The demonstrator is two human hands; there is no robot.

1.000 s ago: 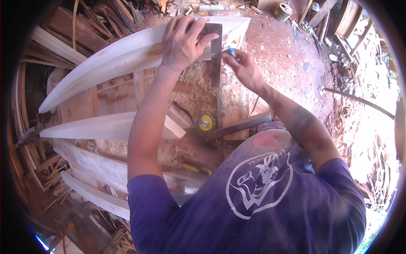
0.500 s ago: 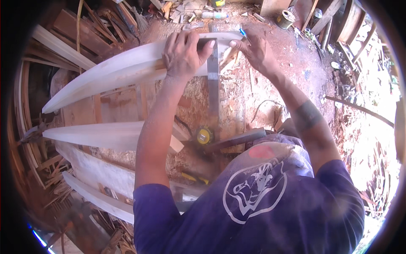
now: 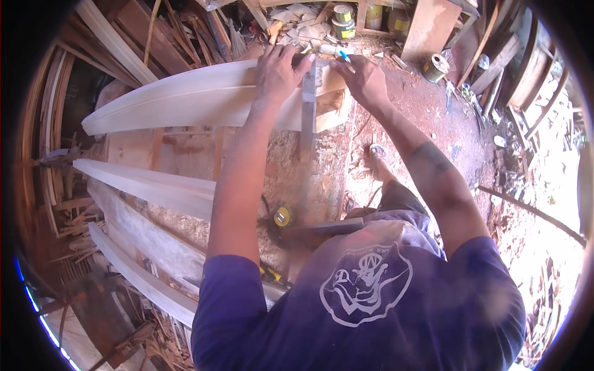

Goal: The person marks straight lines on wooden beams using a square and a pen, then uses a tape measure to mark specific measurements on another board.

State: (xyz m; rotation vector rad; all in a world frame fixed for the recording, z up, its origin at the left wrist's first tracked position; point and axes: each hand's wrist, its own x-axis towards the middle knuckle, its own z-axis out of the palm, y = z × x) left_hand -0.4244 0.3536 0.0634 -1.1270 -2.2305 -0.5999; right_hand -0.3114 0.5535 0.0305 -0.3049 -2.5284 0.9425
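My left hand grips a metal square against the top edge of a long, pale, curved timber; the square's long arm hangs down across the timber. My right hand holds a blue-capped pen at the timber's right end, beside the square. A second pale tapered timber lies below on the bench. A yellow tape measure rests near a dark bar, partly blurred.
Another curved piece and a board lie lower left. Stacked wood lines the left. Cans, a can on the ground and scraps are at the back. My foot stands right of the bench on shaving-strewn ground.
The view has shifted, showing more of the back and my foot. My right hand has moved up to the timber's top edge, near my left thumb, with the pen.
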